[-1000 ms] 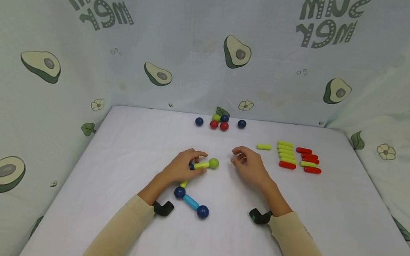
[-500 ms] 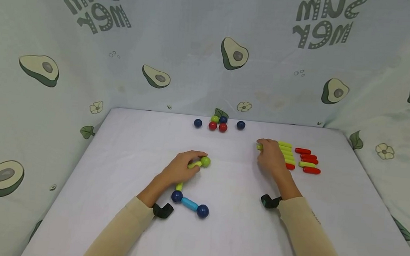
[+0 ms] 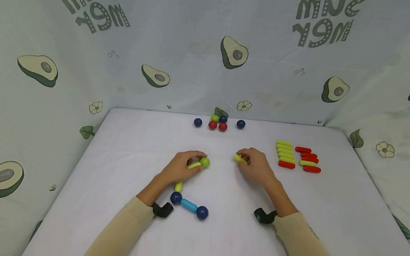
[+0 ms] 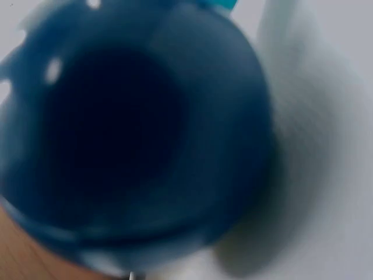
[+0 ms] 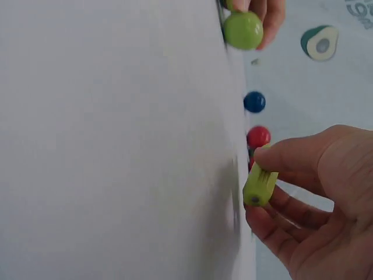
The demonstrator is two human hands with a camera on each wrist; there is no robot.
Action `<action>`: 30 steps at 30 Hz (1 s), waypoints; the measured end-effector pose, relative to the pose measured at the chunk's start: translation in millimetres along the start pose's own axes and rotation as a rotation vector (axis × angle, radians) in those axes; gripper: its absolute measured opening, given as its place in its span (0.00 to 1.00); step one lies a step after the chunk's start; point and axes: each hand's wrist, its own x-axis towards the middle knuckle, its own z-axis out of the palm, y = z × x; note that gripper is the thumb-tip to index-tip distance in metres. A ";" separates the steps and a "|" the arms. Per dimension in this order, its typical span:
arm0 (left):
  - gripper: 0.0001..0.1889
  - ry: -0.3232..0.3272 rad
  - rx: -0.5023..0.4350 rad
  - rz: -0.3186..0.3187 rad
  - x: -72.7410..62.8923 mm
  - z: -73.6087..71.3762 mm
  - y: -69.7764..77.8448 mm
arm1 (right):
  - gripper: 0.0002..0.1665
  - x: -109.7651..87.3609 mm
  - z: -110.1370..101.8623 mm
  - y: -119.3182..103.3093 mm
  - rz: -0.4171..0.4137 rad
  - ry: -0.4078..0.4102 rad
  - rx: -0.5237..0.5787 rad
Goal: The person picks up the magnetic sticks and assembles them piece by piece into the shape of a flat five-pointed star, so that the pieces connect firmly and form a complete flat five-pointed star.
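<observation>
Right hand (image 3: pixel 257 167) with rod (image 5: pixel 260 185) — balls (image 3: pixel 223 126) beyond

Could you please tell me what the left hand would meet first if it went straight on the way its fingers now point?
Past the green ball in the left hand, probably the yellow-green stick in the right hand, though heights are hard to judge.

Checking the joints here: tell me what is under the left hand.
Under the left hand, a yellow rod runs toward a green ball; a second yellow rod pokes out toward a blue ball. The hand covers whatever lies between the rods.
</observation>
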 end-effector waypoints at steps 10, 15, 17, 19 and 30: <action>0.20 -0.005 -0.007 0.001 1.8 0.3 -2.7 | 0.15 -16.5 32.0 -42.0 -0.101 -0.083 0.108; 0.20 -0.015 -0.006 0.014 2.5 1.2 -3.9 | 0.15 -13.3 42.0 -47.6 -0.137 -0.086 0.127; 0.20 -0.017 -0.010 0.015 2.7 1.7 -4.0 | 0.15 -12.0 44.4 -48.4 -0.152 -0.081 0.119; 0.20 -0.020 -0.014 0.018 2.9 2.0 -3.6 | 0.16 -12.9 44.9 -49.6 -0.157 -0.060 0.098; 0.22 -0.025 -0.004 0.009 2.4 0.8 -6.3 | 0.22 -50.0 45.5 -59.1 -0.356 -0.411 0.175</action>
